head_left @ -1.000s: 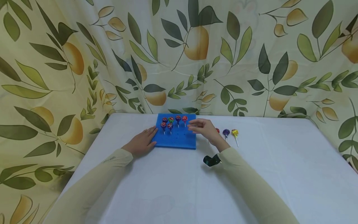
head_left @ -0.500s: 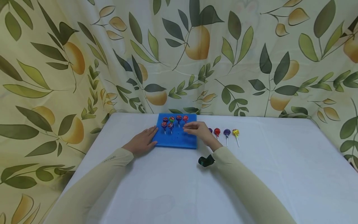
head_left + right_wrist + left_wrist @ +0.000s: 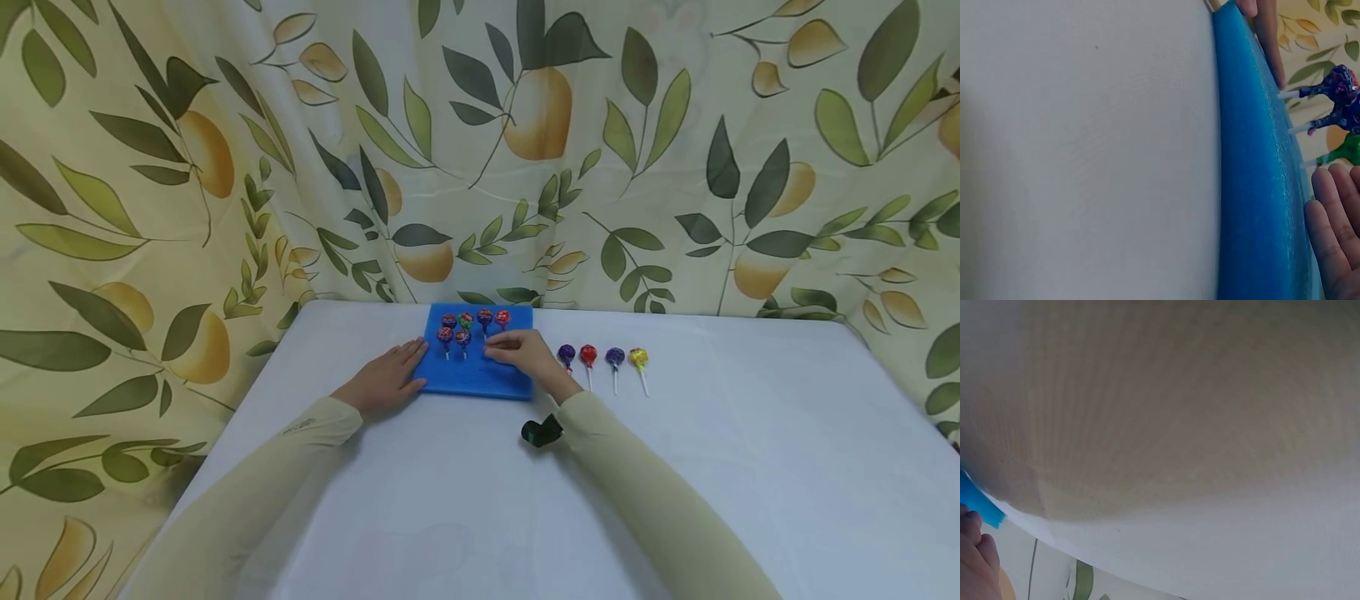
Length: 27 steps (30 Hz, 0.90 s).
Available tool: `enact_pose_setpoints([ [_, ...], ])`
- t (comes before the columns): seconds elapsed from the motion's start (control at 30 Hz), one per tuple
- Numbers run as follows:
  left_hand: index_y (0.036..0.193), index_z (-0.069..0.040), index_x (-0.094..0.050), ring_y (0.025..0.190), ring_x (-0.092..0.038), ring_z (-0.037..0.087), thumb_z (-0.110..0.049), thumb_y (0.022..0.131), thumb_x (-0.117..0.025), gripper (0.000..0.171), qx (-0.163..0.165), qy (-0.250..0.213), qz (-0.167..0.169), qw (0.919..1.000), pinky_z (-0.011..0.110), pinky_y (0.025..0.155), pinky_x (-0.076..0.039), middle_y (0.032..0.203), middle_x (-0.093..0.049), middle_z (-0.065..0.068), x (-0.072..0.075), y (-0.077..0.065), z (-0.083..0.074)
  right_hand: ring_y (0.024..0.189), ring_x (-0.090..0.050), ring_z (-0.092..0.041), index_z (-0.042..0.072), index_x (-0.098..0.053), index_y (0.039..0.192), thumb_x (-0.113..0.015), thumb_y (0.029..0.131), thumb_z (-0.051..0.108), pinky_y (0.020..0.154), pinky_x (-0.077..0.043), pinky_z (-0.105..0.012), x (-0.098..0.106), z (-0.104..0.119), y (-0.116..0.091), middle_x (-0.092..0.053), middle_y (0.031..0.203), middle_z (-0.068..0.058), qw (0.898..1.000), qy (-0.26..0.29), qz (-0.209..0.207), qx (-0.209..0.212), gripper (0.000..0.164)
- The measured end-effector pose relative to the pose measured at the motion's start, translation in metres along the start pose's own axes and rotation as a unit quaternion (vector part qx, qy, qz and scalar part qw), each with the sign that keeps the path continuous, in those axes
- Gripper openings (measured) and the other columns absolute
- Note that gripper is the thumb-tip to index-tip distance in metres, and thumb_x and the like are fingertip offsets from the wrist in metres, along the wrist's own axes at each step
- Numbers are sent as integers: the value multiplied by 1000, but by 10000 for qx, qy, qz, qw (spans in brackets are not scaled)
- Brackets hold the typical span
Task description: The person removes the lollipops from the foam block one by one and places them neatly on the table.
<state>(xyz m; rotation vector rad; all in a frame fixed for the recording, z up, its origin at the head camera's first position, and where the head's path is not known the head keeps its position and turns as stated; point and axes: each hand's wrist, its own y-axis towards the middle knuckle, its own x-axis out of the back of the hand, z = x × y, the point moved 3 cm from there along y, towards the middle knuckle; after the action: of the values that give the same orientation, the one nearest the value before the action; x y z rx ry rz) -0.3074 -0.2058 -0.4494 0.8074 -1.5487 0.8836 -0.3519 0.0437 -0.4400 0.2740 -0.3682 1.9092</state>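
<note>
A blue foam board (image 3: 465,381) lies on the white-covered table with several wrapped lollipops standing in it; one is green and red (image 3: 466,320), another red (image 3: 502,318). My left hand (image 3: 382,379) rests flat with its fingers on the board's left edge. Over the right half of the board is my right hand (image 3: 528,357), its fingertips bunched beside the standing sticks. In the right wrist view three of its fingers (image 3: 1329,244) extend near the green lollipop (image 3: 1342,152); thumb and index are out of that view. I cannot tell whether it pinches a lollipop.
Right of the board, loose lollipops lie in a row: purple (image 3: 566,354), red (image 3: 588,354), another purple (image 3: 615,357) and yellow (image 3: 638,357). A small dark device (image 3: 542,432) sticks out at my right cuff. A leaf-and-fruit patterned curtain (image 3: 645,167) hangs behind the table (image 3: 420,500).
My right hand has moved left from the board's right edge to over it, uncovering the loose purple and red lollipops. The left hand stays in place, and the head view shifts slightly.
</note>
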Motion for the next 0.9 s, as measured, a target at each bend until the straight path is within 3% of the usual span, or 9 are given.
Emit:
enact_pose_setpoints([
  [0.4,151,-6,-13,147,-15,26,-45,99,-34,68,13,66,-9,10000,41,120,-18,158,-14,12,-2,2,2,109,-64,-26,0,-66,115,-65,89,13,100,-48,-38,-16,6,7,-68,113,-18,9997,110,10,234,29],
  [0.9,151,-6,-13,146,-16,26,-45,99,-34,68,47,126,67,9999,40,119,-18,158,-14,12,-2,2,2,105,-65,-25,0,-66,114,-66,87,12,95,-51,-36,-28,10,18,-69,110,-17,9995,-83,-37,294,29],
])
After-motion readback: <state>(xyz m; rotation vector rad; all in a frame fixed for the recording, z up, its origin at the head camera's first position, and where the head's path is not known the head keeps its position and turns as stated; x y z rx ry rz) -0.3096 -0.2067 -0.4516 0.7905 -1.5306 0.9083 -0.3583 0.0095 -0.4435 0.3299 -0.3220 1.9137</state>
